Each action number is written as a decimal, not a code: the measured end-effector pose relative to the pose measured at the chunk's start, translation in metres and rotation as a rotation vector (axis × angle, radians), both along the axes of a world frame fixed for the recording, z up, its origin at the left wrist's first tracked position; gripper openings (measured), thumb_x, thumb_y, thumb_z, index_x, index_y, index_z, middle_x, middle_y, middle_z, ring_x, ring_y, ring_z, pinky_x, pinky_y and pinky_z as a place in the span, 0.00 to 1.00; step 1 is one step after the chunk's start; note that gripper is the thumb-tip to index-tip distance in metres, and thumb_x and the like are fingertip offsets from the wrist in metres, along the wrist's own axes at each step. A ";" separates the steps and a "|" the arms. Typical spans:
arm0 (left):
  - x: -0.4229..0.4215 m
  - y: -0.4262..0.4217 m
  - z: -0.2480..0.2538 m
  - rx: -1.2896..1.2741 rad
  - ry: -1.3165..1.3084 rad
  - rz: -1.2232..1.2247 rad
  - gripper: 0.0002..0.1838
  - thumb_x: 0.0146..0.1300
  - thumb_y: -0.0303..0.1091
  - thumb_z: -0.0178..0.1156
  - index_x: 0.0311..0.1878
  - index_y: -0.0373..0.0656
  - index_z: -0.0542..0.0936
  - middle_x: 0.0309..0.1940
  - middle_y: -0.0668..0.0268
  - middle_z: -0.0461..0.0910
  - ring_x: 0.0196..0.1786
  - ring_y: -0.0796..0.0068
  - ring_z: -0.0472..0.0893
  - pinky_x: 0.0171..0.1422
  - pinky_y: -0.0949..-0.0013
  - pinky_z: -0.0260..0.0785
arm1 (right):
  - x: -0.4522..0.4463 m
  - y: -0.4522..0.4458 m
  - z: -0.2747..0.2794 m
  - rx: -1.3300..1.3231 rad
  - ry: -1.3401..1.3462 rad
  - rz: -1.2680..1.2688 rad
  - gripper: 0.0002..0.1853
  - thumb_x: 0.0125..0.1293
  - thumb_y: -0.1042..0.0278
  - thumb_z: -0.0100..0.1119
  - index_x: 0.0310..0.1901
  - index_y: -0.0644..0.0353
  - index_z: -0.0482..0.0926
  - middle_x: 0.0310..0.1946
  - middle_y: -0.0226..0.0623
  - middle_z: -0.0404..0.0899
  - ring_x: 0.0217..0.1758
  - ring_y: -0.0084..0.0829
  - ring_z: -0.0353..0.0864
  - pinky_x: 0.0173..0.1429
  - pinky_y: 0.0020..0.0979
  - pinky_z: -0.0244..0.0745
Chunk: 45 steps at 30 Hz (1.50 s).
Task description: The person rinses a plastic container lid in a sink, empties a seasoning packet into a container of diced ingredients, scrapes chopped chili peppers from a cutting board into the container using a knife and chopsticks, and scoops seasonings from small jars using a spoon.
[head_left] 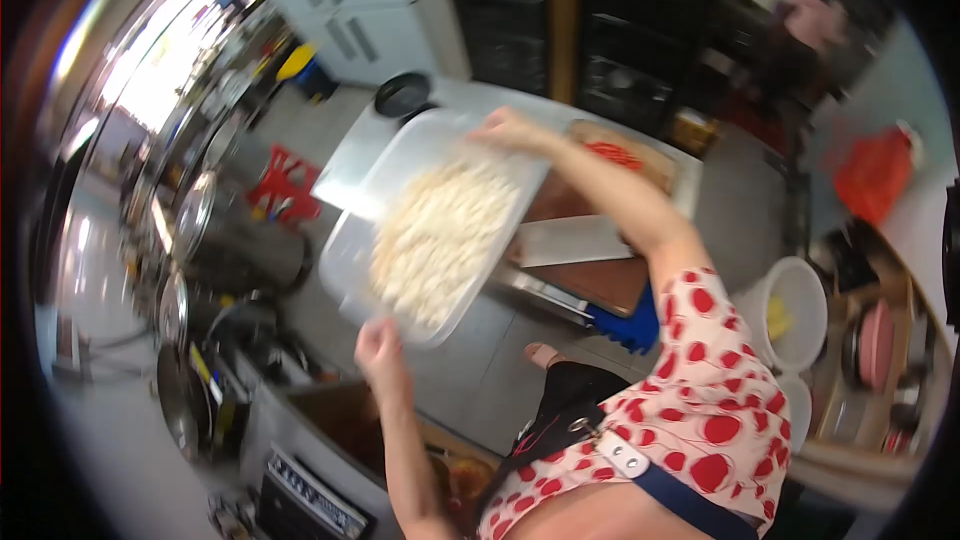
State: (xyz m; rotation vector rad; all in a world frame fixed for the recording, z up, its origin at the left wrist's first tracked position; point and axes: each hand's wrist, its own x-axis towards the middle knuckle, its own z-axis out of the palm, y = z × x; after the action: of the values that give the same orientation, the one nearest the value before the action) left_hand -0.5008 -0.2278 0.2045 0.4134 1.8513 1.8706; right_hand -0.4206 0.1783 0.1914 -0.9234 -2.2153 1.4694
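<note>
Between my hands is a translucent plastic tub (pixel 400 155) filled with small pale white pieces (pixel 445 240), too blurred to name. My right hand (pixel 505 128) grips its far rim, fingers closed over the edge. At the near corner, my left hand (pixel 380 345) is closed on the rim. The tub is tilted in this view; a second translucent wall (pixel 345 260) shows beside it, and I cannot tell whether it is a separate container. Below my right forearm lies a broad-bladed cleaver (pixel 575 240) on a brown cutting board (pixel 610 285).
On the white table (pixel 345 155) are a black pan (pixel 403 95) and a board with chopped red pieces (pixel 615 153). Large steel pots (pixel 195 215) line the left. A red stool (pixel 285 185) stands on the floor. White buckets (pixel 800 310) are at right.
</note>
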 end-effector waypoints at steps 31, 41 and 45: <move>0.354 -0.426 -0.222 -0.284 -1.251 0.304 0.29 0.62 0.50 0.58 0.65 0.55 0.67 0.62 0.58 0.69 0.62 0.66 0.70 0.66 0.58 0.60 | -0.102 -0.405 -0.171 0.796 -0.978 2.010 0.51 0.45 0.35 0.69 0.64 0.64 0.64 0.65 0.52 0.63 0.68 0.39 0.65 0.69 0.34 0.59; 0.338 -0.461 -0.078 -0.103 -0.376 1.663 0.16 0.66 0.33 0.58 0.53 0.35 0.74 0.43 0.61 0.80 0.41 0.75 0.80 0.42 0.74 0.72 | -0.262 -0.852 0.197 0.328 0.724 1.931 0.15 0.61 0.65 0.61 0.47 0.64 0.79 0.35 0.39 0.84 0.39 0.22 0.81 0.44 0.26 0.74; 0.347 -0.432 -0.084 0.076 -0.379 2.007 0.15 0.67 0.34 0.55 0.53 0.37 0.73 0.41 0.60 0.81 0.37 0.73 0.81 0.38 0.74 0.74 | -0.350 -1.039 0.282 -0.102 1.019 1.671 0.17 0.63 0.58 0.60 0.46 0.63 0.80 0.36 0.34 0.83 0.36 0.23 0.78 0.42 0.27 0.73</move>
State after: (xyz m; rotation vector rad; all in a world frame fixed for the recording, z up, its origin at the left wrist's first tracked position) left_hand -0.1542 -0.6596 0.1207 -2.4092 1.7211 2.4581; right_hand -0.7710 -0.8610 0.4736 1.7846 -1.7366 1.7564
